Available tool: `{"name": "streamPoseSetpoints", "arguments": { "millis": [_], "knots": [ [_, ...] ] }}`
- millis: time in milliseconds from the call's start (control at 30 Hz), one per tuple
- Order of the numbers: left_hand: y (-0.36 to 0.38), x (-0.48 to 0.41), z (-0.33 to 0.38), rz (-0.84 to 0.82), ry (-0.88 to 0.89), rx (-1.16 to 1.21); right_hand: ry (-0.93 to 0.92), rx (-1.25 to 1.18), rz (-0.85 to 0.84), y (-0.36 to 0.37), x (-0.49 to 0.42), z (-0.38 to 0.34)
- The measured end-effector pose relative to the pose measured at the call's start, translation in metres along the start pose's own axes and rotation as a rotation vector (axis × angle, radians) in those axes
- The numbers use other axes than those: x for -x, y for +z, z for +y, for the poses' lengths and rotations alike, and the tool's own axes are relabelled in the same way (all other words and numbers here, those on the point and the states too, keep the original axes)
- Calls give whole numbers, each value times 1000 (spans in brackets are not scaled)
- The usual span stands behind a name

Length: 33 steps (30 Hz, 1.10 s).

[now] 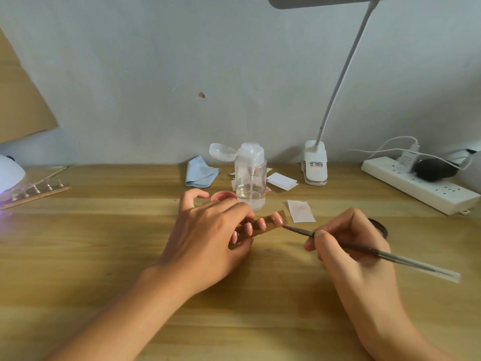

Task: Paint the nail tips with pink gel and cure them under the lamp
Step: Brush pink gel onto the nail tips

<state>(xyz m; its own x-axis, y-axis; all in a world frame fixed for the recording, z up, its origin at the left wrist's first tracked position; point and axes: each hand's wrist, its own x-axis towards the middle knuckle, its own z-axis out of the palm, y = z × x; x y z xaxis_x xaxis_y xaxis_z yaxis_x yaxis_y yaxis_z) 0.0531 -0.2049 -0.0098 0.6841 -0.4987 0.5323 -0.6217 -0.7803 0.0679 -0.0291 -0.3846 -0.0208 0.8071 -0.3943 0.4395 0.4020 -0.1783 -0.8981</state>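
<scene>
I'm pinching brush (406, 261) low in right hand (351, 252) for tiny strokes; left hand (208, 235) gripping nail strip (263, 226), keeping it still on tabletop (104, 243).

A clip-on lamp (315, 165), power strip (416, 188) and curing lamp (9, 173) are sitting on a wooden desk (104, 256), suggesting a home nail corner.

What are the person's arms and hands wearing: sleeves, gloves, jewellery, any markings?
Nothing worn that shows. The left hand and right hand are bare, with no gloves or rings. The left forearm and right forearm are uncovered to the frame's edge, with no sleeves, watch, bracelets or markings in view.
</scene>
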Motion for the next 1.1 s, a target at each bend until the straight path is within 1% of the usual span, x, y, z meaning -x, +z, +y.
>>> {"name": "streamPoseSetpoints", "arguments": {
  "millis": [167,333,467,600,667,767,900,1033,1100],
  "knots": [
    [1,0,-1,9,1,-2,19,-19,11,0,-1,1],
    [3,1,-2,12,12,6,-13,-5,29,-1,-1,2],
    [3,0,-2,9,11,15,8,-28,3,0,-1,4],
    [3,0,-2,1,15,18,-44,-40,75,-2,-2,6],
    [3,0,-2,-2,14,18,-84,-36,55,-2,-1,5],
    [3,0,-2,-9,8,7,-127,7,-22,1,1,3],
    [2,1,0,-10,13,11,-118,30,-82,2,0,3],
    [1,0,1,-13,17,12,-148,74,15,0,0,3],
    [1,0,1,-15,9,21,-138,88,12,-1,0,4]
  ]
}}
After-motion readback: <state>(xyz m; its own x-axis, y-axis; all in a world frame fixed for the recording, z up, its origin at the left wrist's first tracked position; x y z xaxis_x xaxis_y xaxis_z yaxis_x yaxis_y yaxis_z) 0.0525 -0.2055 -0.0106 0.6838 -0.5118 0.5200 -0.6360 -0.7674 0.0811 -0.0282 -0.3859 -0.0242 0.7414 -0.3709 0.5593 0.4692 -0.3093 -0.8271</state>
